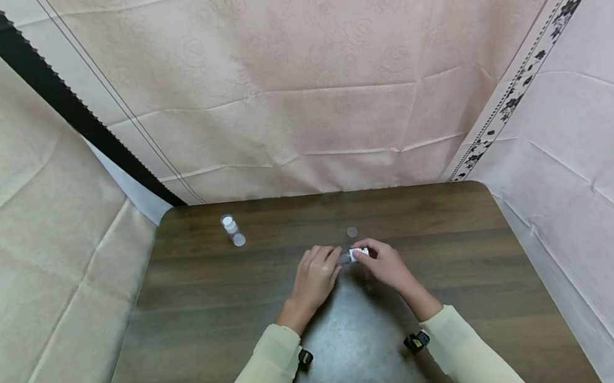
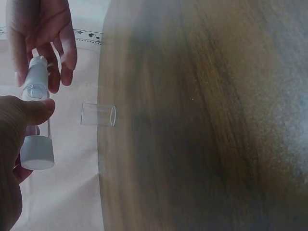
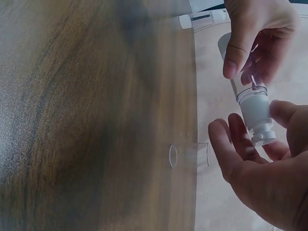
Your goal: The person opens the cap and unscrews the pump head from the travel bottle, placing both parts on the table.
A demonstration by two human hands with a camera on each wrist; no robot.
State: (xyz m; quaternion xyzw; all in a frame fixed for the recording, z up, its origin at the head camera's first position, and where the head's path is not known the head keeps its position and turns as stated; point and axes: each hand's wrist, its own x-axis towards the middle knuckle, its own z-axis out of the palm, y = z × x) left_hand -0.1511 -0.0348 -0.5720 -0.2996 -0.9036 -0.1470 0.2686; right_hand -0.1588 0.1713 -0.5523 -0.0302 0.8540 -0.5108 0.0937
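My left hand [image 1: 314,276] grips a clear tubular pump bottle with a white base [image 2: 37,153], thumb across its transparent wall. At the bottle's other end, my right hand [image 1: 388,268] holds the white pump top [image 3: 256,109] between thumb and fingers. The pump top sits at the bottle's clear mouth; whether it is fully seated cannot be told. Just beyond the hands, a clear cylindrical cap [image 3: 190,155] stands on the table. In the head view the fingers hide most of the bottle.
A second small bottle with white ends [image 1: 230,226] stands at the back left of the brown wooden table [image 1: 214,326]. Pale cloth sheets [image 1: 319,90] hang behind the far edge and along both sides.
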